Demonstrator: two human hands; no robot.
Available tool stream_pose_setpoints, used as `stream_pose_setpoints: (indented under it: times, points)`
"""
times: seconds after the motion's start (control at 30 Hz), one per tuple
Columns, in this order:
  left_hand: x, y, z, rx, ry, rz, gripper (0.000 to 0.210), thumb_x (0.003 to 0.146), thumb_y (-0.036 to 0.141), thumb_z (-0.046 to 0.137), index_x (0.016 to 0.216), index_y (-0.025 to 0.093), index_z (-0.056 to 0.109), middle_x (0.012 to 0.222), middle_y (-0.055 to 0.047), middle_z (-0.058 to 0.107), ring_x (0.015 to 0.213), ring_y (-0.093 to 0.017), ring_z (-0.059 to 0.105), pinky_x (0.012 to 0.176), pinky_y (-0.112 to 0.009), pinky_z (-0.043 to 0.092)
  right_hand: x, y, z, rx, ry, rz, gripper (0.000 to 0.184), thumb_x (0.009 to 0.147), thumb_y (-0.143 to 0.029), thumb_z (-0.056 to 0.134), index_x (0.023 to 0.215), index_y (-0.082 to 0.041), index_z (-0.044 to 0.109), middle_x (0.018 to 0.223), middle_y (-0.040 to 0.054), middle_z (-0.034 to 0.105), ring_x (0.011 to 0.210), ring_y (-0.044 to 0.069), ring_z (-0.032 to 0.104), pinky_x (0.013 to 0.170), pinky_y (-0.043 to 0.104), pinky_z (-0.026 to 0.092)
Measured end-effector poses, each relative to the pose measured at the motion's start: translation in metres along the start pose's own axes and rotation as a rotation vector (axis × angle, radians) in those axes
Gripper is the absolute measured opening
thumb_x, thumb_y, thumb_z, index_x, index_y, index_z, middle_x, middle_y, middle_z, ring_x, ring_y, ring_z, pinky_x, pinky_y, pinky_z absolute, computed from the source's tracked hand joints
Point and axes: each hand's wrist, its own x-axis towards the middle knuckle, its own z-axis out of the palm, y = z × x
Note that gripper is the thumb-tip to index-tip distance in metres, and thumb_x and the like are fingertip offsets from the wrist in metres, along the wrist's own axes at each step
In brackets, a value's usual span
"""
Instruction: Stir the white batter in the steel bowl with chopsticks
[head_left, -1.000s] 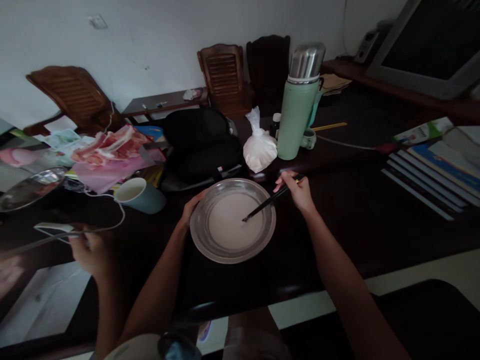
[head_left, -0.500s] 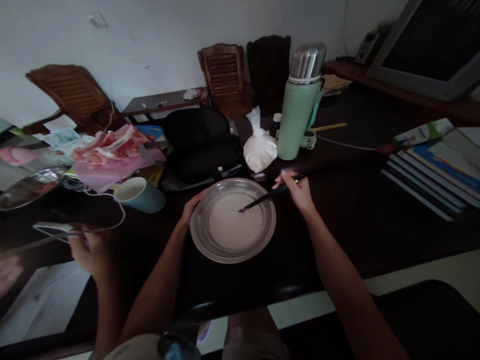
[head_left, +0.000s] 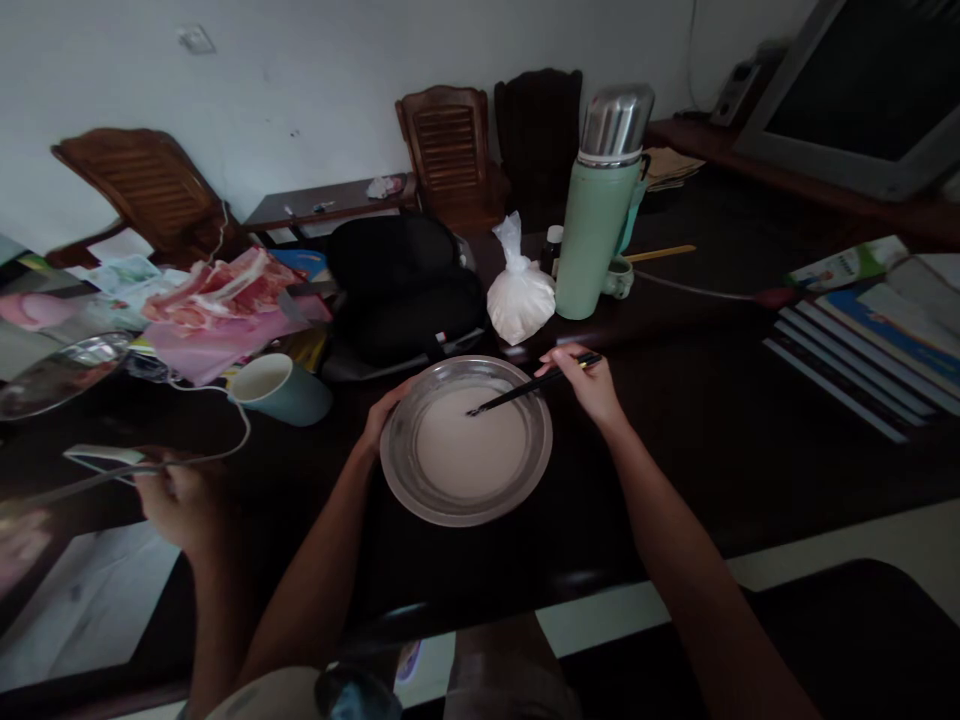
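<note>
In front of me a metal bowl (head_left: 465, 517) stands on the dark table, with a smooth off-white liquid (head_left: 472, 458) in it. My left hand (head_left: 381, 415) is curled against the bowl's left rim, its fingertips partly hidden behind the metal. Black chopsticks (head_left: 517, 394) slant over the right rim, tips dipping into the liquid left of its middle. My right hand (head_left: 583, 378) is closed around their upper end. Just behind the bowl sits a tied plastic bag of white powder (head_left: 520, 303), beside a green thermos (head_left: 594, 235).
At left, another person's hand (head_left: 184, 500) holds a white-handled tool (head_left: 105, 457). A blue cup (head_left: 289, 392), raw meat (head_left: 225, 292) on pink plastic and a metal basin (head_left: 64, 378) stand behind it. A black case (head_left: 405, 295) lies behind the bowl; books (head_left: 862, 370) are stacked right.
The chopstick tips have shifted a little left and away from me through the liquid. My right hand has moved slightly left with them. My left hand and the bowl stay put.
</note>
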Motion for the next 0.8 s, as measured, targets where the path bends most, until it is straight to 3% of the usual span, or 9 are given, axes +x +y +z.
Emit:
stream_pose_setpoints:
  times: [0.13, 0.23, 0.37, 0.47, 0.6, 0.7, 0.8]
  points:
    - [0.054, -0.026, 0.057, -0.011, -0.031, -0.032, 0.044, 0.083, 0.056, 0.060, 0.114, 0.026, 0.071, 0.114, 0.005, 0.068, 0.127, -0.032, 0.051, 0.103, -0.043, 0.051, -0.001, -0.001, -0.005, 0.050, -0.015, 0.064, 0.041, 0.084, -0.058, 0.058, 0.066, -0.022, 0.065, 0.055, 0.0011, 0.068, 0.054, 0.017, 0.065, 0.064, 0.032, 0.052]
    - [0.084, -0.047, 0.078, -0.113, -0.027, -0.078, 0.043, 0.083, 0.053, 0.061, 0.112, 0.023, 0.071, 0.113, 0.003, 0.069, 0.124, -0.032, 0.053, 0.103, -0.042, 0.050, -0.005, -0.003, 0.005, 0.095, -0.151, 0.075, 0.038, 0.083, -0.056, 0.060, 0.072, -0.021, 0.069, 0.061, 0.0015, 0.071, 0.059, 0.017, 0.067, 0.065, 0.031, 0.053]
    - [0.091, -0.059, 0.074, -0.134, -0.039, -0.084, 0.044, 0.083, 0.055, 0.059, 0.114, 0.025, 0.071, 0.115, 0.003, 0.068, 0.123, -0.031, 0.054, 0.103, -0.043, 0.050, -0.006, -0.002, 0.015, 0.073, -0.195, 0.022, 0.037, 0.082, -0.057, 0.060, 0.083, -0.022, 0.072, 0.071, 0.0014, 0.075, 0.072, 0.018, 0.070, 0.075, 0.033, 0.054]
    - [0.088, -0.060, 0.069, -0.106, -0.051, -0.084, 0.041, 0.083, 0.056, 0.056, 0.113, 0.031, 0.070, 0.113, 0.008, 0.068, 0.125, -0.031, 0.052, 0.102, -0.043, 0.051, -0.002, 0.000, 0.009, 0.034, -0.072, -0.007, 0.035, 0.083, -0.055, 0.061, 0.082, -0.022, 0.071, 0.071, 0.0018, 0.075, 0.073, 0.019, 0.070, 0.078, 0.034, 0.053]
    - [0.087, -0.055, 0.070, -0.087, -0.043, -0.095, 0.038, 0.084, 0.056, 0.056, 0.110, 0.033, 0.071, 0.109, 0.009, 0.069, 0.125, -0.030, 0.052, 0.100, -0.042, 0.053, 0.002, 0.001, -0.005, 0.041, 0.063, 0.007, 0.038, 0.083, -0.056, 0.061, 0.068, -0.021, 0.067, 0.057, 0.0019, 0.069, 0.057, 0.018, 0.066, 0.071, 0.035, 0.053]
    - [0.085, -0.048, 0.075, -0.078, 0.022, -0.139, 0.039, 0.082, 0.055, 0.059, 0.109, 0.030, 0.072, 0.108, 0.008, 0.070, 0.122, -0.030, 0.055, 0.100, -0.040, 0.052, -0.001, -0.001, -0.006, 0.082, -0.016, 0.067, 0.041, 0.083, -0.058, 0.061, 0.064, -0.021, 0.065, 0.052, 0.0015, 0.067, 0.051, 0.017, 0.063, 0.061, 0.032, 0.052]
    - [0.082, -0.040, 0.081, -0.084, 0.085, -0.167, 0.043, 0.083, 0.053, 0.059, 0.111, 0.023, 0.071, 0.109, 0.005, 0.070, 0.122, -0.032, 0.054, 0.103, -0.040, 0.050, -0.005, -0.003, 0.006, 0.102, -0.181, 0.076, 0.040, 0.082, -0.058, 0.061, 0.071, -0.020, 0.068, 0.061, 0.0021, 0.072, 0.059, 0.017, 0.068, 0.064, 0.030, 0.053]
